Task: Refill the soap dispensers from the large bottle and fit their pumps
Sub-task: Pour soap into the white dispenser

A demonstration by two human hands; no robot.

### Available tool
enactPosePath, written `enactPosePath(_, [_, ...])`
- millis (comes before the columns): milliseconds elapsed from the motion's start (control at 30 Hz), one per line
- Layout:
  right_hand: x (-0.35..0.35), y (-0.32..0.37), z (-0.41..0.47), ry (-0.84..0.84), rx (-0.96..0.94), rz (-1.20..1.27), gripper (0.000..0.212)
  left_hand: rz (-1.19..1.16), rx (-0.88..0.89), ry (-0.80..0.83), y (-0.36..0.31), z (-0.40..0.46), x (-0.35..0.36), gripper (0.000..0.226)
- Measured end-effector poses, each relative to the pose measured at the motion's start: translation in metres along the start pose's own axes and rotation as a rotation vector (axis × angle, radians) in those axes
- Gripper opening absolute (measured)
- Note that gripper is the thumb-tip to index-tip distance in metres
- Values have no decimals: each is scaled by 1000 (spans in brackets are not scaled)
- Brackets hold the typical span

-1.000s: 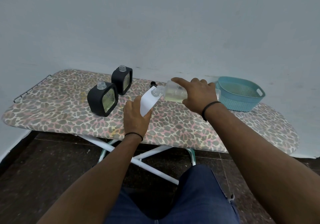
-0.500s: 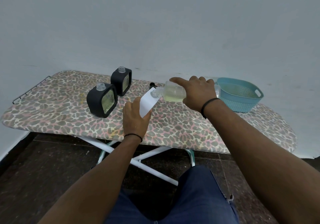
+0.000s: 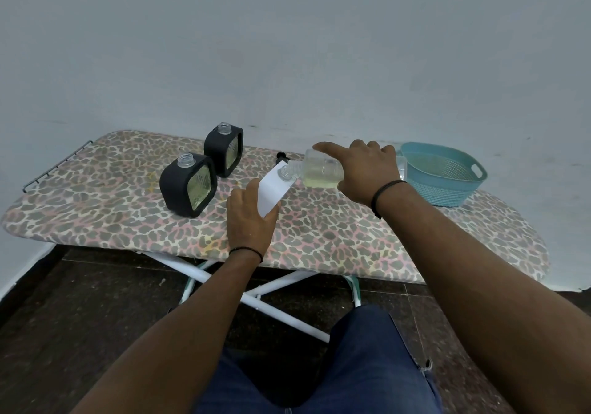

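My right hand [image 3: 364, 173] grips the large clear bottle [image 3: 319, 172], which is tipped on its side with pale yellow liquid inside and its open mouth pointing left. My left hand [image 3: 251, 218] holds a white flat-sided container [image 3: 271, 194] tilted up against the bottle's mouth. Two black dispensers stand on the board to the left, the near one [image 3: 188, 184] and the far one [image 3: 224, 149]. Both have open necks without pumps and show yellowish liquid through their windows. A black pump [image 3: 283, 158] lies on the board behind the white container.
Everything sits on a leopard-print ironing board [image 3: 319, 231] against a pale wall. A teal perforated basket [image 3: 444, 178] stands at the back right, just behind my right hand. The board's white legs and my knee are below the front edge.
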State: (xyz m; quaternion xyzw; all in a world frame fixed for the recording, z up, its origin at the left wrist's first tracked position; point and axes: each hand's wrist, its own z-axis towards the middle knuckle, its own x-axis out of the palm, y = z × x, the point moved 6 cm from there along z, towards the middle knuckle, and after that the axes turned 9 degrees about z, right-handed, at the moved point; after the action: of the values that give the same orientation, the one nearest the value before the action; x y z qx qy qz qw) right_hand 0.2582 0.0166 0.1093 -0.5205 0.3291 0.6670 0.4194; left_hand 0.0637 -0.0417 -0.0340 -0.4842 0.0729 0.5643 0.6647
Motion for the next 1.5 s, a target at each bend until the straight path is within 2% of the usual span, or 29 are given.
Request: enactPosePath(1500, [-10, 5, 4, 58, 3, -20, 69, 11, 15, -12, -2, -1, -1, 62])
